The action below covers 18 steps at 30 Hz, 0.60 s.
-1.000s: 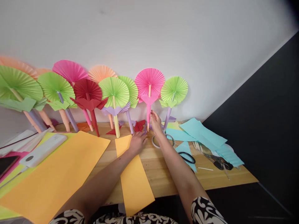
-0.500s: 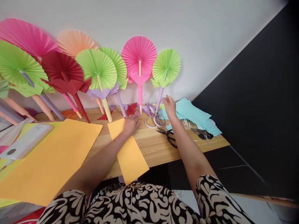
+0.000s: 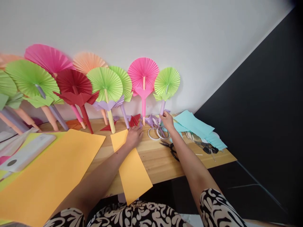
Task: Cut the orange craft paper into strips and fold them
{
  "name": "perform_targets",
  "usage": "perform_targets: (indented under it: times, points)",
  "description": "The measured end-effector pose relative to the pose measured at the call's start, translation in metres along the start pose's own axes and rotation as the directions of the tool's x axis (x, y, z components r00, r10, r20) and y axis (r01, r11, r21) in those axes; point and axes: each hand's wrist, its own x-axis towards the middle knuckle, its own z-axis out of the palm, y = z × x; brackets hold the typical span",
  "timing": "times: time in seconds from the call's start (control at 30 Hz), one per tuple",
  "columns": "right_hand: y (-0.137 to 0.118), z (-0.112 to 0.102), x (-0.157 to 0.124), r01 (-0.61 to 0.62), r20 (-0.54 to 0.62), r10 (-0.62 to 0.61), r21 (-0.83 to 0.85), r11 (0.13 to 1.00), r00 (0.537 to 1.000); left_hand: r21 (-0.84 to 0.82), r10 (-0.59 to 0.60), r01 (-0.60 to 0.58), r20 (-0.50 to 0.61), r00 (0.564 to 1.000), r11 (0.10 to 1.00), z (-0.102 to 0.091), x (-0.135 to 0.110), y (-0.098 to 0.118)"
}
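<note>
My left hand (image 3: 134, 137) lies flat with fingers stretched over the top end of a yellow-orange paper strip (image 3: 132, 176) on the table. My right hand (image 3: 167, 121) pinches the lower part of the lilac handle of a green pleated paper fan (image 3: 167, 82), which leans upright against the wall. Just below that hand are two rolls of tape (image 3: 153, 134), with black scissors (image 3: 172, 149) nearer to me, partly behind my right forearm. A pink paper fan (image 3: 143, 71) stands left of the green one.
Several more paper fans (image 3: 75, 83) lean along the wall at left. Large orange paper (image 3: 56, 167) and a white device (image 3: 30, 151) lie at the left. Turquoise paper (image 3: 194, 121) and a second black-handled tool (image 3: 209, 148) lie at the right, near the wooden table's (image 3: 163, 171) edge.
My right hand has moved left and down onto the lilac handle of the green fan. My left hand stays on the paper strip. The view has tilted up slightly.
</note>
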Motion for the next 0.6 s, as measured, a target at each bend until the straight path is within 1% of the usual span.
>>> perform_targets:
  times: [0.17,0.27,0.33,0.4,0.47,0.53,0.57,0.6]
  points:
    - [-0.004,0.002,-0.004,-0.012,0.015,0.012,-0.043,0.999,1.0,-0.012,0.004,-0.004,-0.002,1.0,1.0,0.001,-0.001,0.0]
    - [-0.012,0.001,-0.003,-0.021,0.04,0.023,-0.059,0.998,0.999,-0.012,0.004,-0.004,-0.01,1.0,1.0,0.002,-0.001,0.0]
    - [-0.02,-0.005,-0.005,-0.023,0.049,0.026,-0.067,0.997,0.998,-0.01,0.007,-0.007,-0.019,1.0,1.0,0.002,-0.001,0.0]
    - [-0.031,-0.016,-0.013,-0.023,0.034,0.026,-0.077,0.997,0.999,-0.009,0.01,-0.011,-0.029,1.0,1.0,0.002,-0.001,-0.001]
    - [-0.043,-0.032,-0.032,-0.019,0.008,0.02,-0.087,0.996,1.0,-0.009,0.012,-0.012,-0.039,0.999,1.0,0.002,-0.001,-0.001]
    - [-0.055,-0.05,-0.063,0.0,0.019,0.002,-0.082,0.997,1.0,-0.008,0.012,-0.012,-0.049,0.999,1.0,0.001,-0.001,-0.001]
    - [-0.06,-0.058,-0.084,0.011,0.052,-0.008,-0.071,0.997,0.999,-0.007,0.012,-0.013,-0.052,0.999,1.0,0.001,-0.001,-0.001]
    - [-0.064,-0.066,-0.106,0.028,0.116,-0.022,-0.049,0.998,0.993,-0.005,0.013,-0.013,-0.055,0.998,1.0,0.001,-0.001,-0.001]
